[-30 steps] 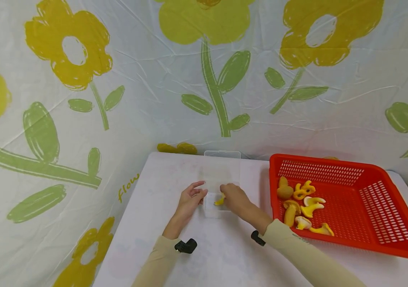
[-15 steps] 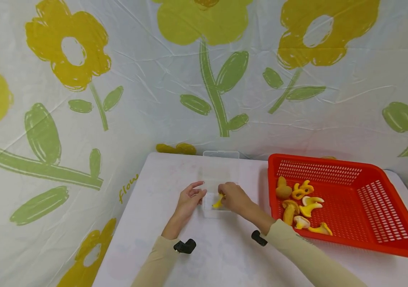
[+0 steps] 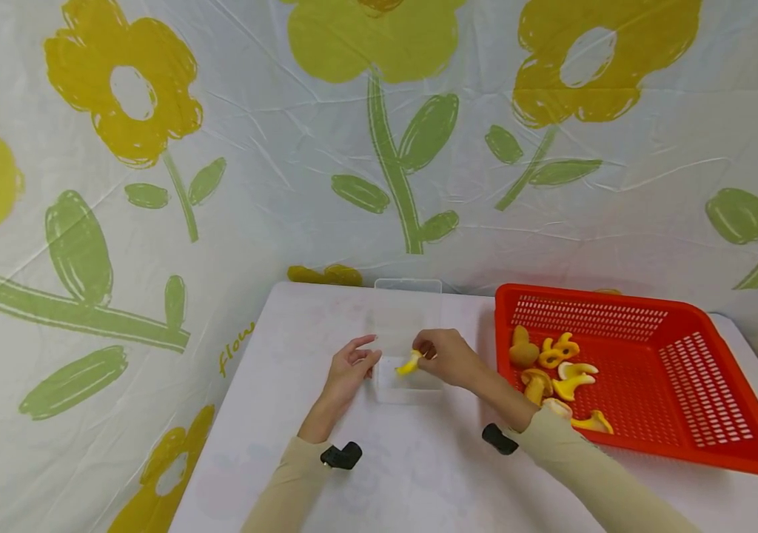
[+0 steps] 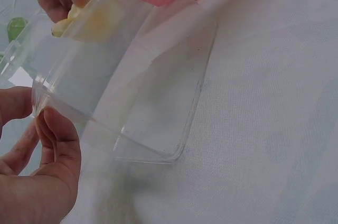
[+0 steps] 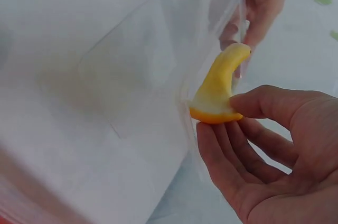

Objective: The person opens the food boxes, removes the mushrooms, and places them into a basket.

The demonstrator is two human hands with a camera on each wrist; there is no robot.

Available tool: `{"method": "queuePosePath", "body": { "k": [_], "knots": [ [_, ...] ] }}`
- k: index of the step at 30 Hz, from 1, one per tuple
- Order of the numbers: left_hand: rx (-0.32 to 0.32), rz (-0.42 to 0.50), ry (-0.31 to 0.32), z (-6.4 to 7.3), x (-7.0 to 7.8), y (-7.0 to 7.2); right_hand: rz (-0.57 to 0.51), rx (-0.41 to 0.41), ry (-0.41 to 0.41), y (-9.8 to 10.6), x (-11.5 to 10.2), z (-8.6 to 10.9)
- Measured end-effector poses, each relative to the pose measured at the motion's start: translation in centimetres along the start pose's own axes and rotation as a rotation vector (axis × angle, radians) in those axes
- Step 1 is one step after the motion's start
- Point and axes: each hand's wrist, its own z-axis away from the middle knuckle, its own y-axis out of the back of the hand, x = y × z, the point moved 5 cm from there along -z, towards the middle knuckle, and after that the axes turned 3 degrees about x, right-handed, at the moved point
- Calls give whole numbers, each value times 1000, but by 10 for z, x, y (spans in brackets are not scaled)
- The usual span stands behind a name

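A clear plastic box point(image 3: 408, 397) with its hinged lid point(image 3: 408, 305) standing open stands on the table. At the box's left rim, my left hand point(image 3: 346, 376) pinches the edge between thumb and fingers, as the left wrist view shows. My right hand point(image 3: 457, 360) holds a yellow mushroom point(image 5: 218, 84) between thumb and fingertips, over the box's opening near its right side. In the right wrist view its curved stem points up and its pale cap edge rests on the fingers. Through the clear wall, no other mushroom shows inside the box.
To the right stands a red perforated basket point(image 3: 642, 389). Several mushrooms, yellow and brown, lie along its left side, among them a thick-stemmed brown one point(image 3: 536, 385). Behind the table hangs a flower-printed cloth point(image 3: 272, 170).
My right hand has drawn back a little up and to the right, and the yellow mushroom has come up with it. The left hand stays at the box's rim.
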Motion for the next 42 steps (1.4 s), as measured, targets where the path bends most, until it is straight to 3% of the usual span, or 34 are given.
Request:
{"method": "queuePosePath", "body": {
  "k": [9,16,27,35,42],
  "knots": [
    [-10,20,18,-1,1,0,-43,7,-25,30,7,9],
    [-41,19,21,-3,3,0,-26,23,-93,52,15,22],
    [-27,27,2,-3,2,0,-29,96,-83,92,25,46],
    [-24,15,-4,-3,2,0,-22,102,-154,119,44,69],
    [-21,19,0,-3,1,0,52,134,-181,137,63,87]
  ]
}}
